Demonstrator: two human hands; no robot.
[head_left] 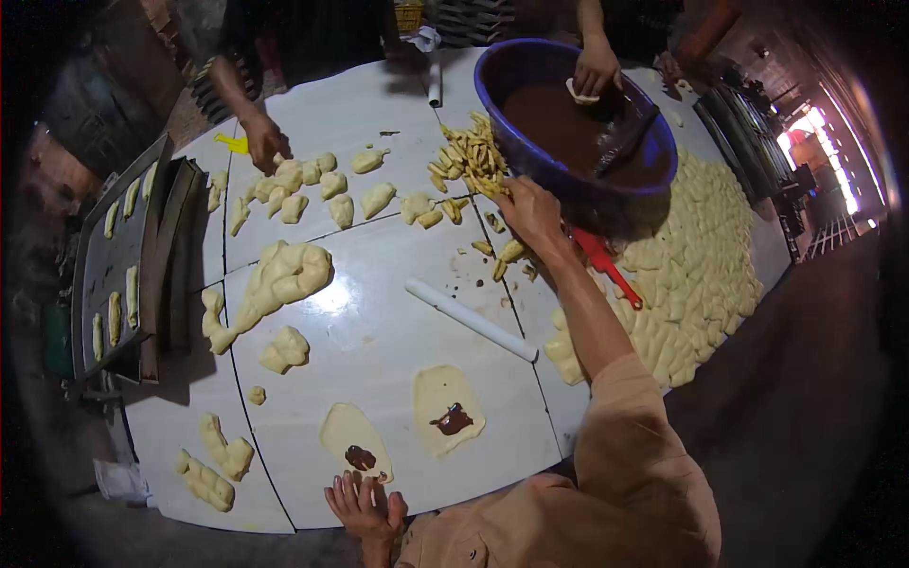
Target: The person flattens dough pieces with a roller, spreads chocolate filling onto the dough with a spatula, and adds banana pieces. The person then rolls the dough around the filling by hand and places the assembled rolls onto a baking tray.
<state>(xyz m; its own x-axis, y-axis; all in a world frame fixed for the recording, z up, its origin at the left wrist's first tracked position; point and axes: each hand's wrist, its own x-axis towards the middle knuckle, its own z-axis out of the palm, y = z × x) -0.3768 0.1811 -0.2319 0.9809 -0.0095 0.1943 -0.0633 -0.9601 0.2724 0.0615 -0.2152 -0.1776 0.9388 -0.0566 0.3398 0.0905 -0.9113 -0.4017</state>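
The white worktable (379, 312), smooth and glossy with dark seams, fills the view. At 1 o'clock sits a round blue plastic basin (516, 142) of brown chocolate filling; another person's hand rests on its rim at 12 o'clock. At 3 o'clock a broad field of pale finished dough pieces (701, 275) lies packed edge to edge, which suggests much of the batch is already shaped. At 9 o'clock a large soft dough mass (284, 275) and scattered lumps remain uncut, so work is judged to be ongoing. A metal tray (118, 265) at 9 o'clock carries a few formed rolls. A white cylindrical rolling pin (471, 318) lies at centre. At 6 o'clock two flattened oval dough sheets (449, 402) each bear a dab of filling and are not yet folded. The right hand (530, 210), at 12 o'clock from centre, reaches into a pile of yellow stick-shaped pieces (472, 156), fingers curled; a firm grasp cannot be confirmed. The left hand (365, 506), released and flat, rests on the table edge just beside the nearer sheet.
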